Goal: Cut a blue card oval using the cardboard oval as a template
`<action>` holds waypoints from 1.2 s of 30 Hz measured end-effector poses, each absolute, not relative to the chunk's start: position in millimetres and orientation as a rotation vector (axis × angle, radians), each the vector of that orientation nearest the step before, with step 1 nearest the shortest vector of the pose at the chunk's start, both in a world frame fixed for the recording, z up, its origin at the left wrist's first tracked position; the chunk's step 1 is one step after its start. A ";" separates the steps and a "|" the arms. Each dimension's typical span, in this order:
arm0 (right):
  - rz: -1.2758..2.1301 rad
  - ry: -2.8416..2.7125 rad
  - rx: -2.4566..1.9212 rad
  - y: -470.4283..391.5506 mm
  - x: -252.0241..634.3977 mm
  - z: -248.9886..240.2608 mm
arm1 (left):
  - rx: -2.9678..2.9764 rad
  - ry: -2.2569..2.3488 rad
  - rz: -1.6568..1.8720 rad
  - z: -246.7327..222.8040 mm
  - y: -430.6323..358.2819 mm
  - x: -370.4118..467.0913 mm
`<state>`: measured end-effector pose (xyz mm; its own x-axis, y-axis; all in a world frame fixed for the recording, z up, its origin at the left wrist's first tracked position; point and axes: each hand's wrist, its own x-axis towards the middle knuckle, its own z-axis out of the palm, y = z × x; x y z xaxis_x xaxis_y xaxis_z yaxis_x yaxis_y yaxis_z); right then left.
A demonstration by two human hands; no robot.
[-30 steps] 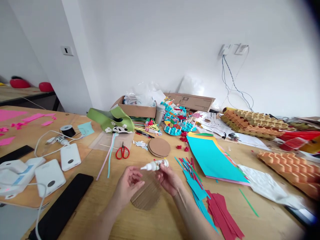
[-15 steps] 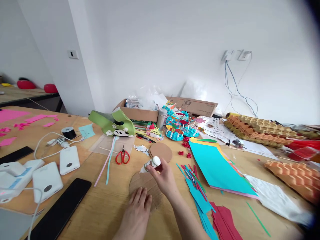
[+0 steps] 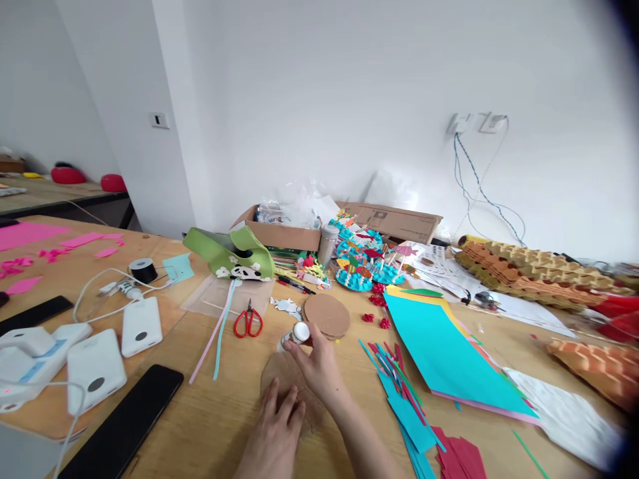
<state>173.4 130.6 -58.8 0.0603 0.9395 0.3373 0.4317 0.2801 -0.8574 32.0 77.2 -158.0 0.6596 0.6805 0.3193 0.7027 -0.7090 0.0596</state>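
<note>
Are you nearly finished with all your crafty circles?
Not all, it seems. The blue fishy rounds at the back look decorated. Now the right hand tips a small bottle at the edge of a bare cardboard disc, while the left hand presses on it. The plain discs behind look undecorated, so probably they remain.

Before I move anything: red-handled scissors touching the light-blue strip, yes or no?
Apart. The head view shows the red-handled scissors just right of the light-blue strip, bare tabletop between them.
</note>
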 end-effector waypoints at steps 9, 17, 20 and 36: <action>0.646 -1.678 -1.351 135.0 170.3 -76.1 | -2.908 -1.311 -0.439 -150.3 76.0 32.8; 0.632 -1.672 -1.290 131.0 169.6 -77.2 | -2.989 -1.376 -0.320 -130.7 73.0 32.8; 0.632 -1.731 -1.291 128.5 167.0 -74.1 | -2.997 -1.408 -0.313 -127.8 72.0 34.4; 0.486 -1.676 -1.296 120.8 165.9 -55.8 | -3.064 -1.492 -0.209 -117.5 70.6 37.3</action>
<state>165.9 120.8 -55.8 -0.0104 0.9045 0.4263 0.5360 0.3650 -0.7612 37.3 70.6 -117.5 0.6179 0.7862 -0.0101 0.7533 -0.5882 0.2943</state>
